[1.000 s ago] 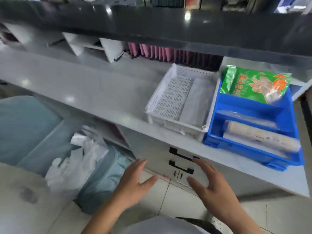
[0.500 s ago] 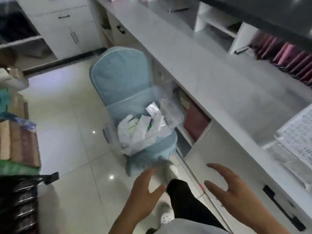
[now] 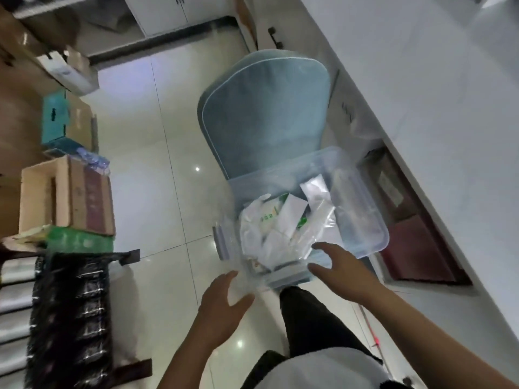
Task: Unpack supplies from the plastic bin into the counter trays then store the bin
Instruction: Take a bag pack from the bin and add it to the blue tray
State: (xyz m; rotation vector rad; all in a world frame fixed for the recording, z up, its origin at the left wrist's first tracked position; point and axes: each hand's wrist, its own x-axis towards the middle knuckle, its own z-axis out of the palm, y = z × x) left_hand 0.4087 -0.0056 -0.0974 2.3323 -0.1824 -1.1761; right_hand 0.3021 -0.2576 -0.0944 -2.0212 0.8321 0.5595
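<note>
A clear plastic bin (image 3: 362, 220) sits on the seat of a pale blue padded chair (image 3: 266, 113) beside a long white counter (image 3: 421, 94). Inside it lie white plastic packets (image 3: 280, 231), some printed in green. The bin's long axis runs from its near end, by the person's knees, up and away toward the chair back. Both hands hover at that near end: the left hand (image 3: 223, 301) is open with fingers spread at the near left corner, the right hand (image 3: 344, 266) is open just over the near rim, holding nothing. Cardboard boxes (image 3: 67, 197) stand stacked across the tiled floor (image 3: 157, 192), well apart from the chair.
</note>
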